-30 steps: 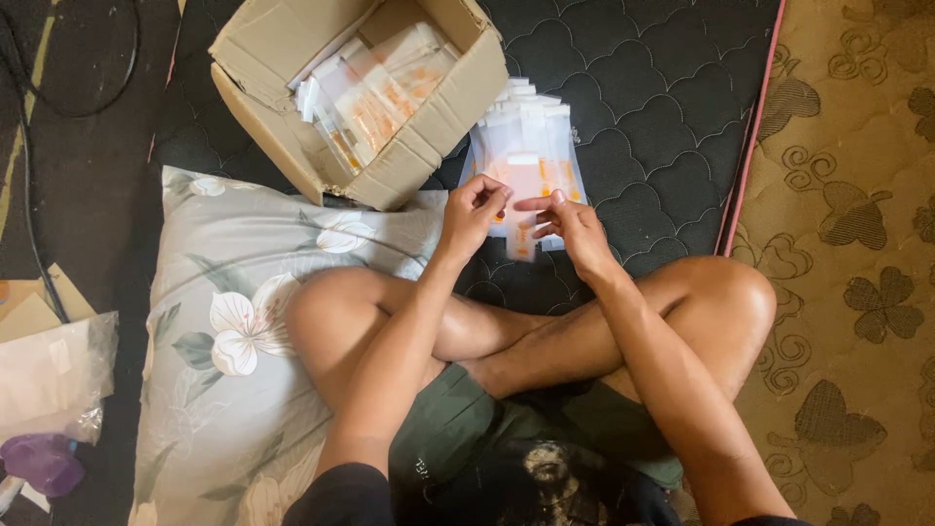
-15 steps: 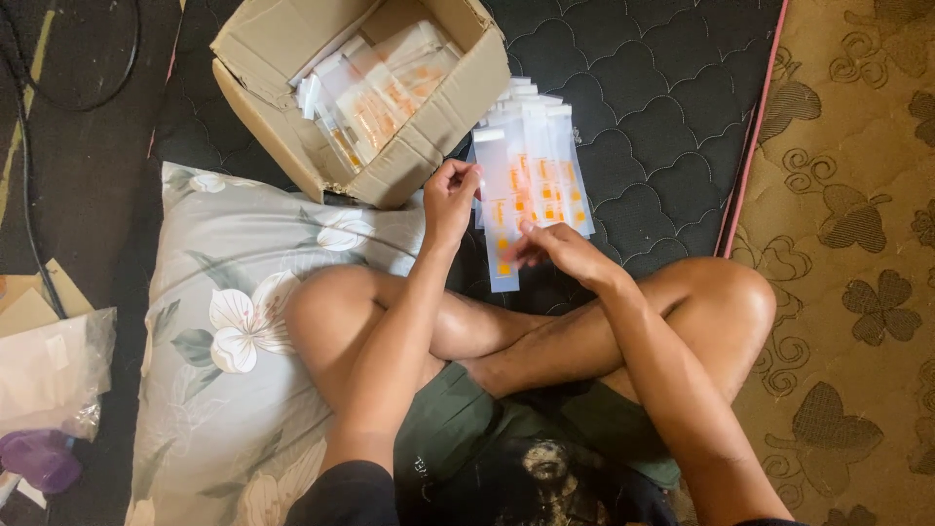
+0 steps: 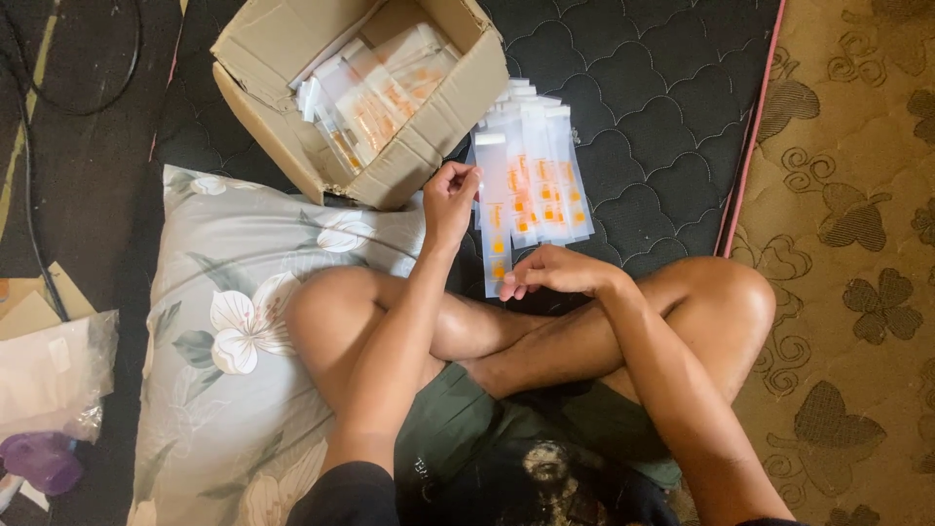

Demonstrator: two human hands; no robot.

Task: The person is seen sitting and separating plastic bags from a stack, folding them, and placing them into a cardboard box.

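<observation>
Pinched at both ends, a clear sachet point(image 3: 494, 219) is held over the pile point(image 3: 539, 175) beside the box point(image 3: 360, 93): top by left hand point(image 3: 450, 200), bottom apparently by right hand point(image 3: 550, 273); a loose pinch could drop it askew

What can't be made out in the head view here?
- Head view: the orange items inside the clear sachet, held between left hand and right hand, are too small to identify.
- The lower layers of the fanned sachet pile are covered by the top ones.
- The cardboard box hides its deeper contents under the upper packets.
- The purple object is partly hidden by a plastic bag and sits near the left frame edge.
</observation>
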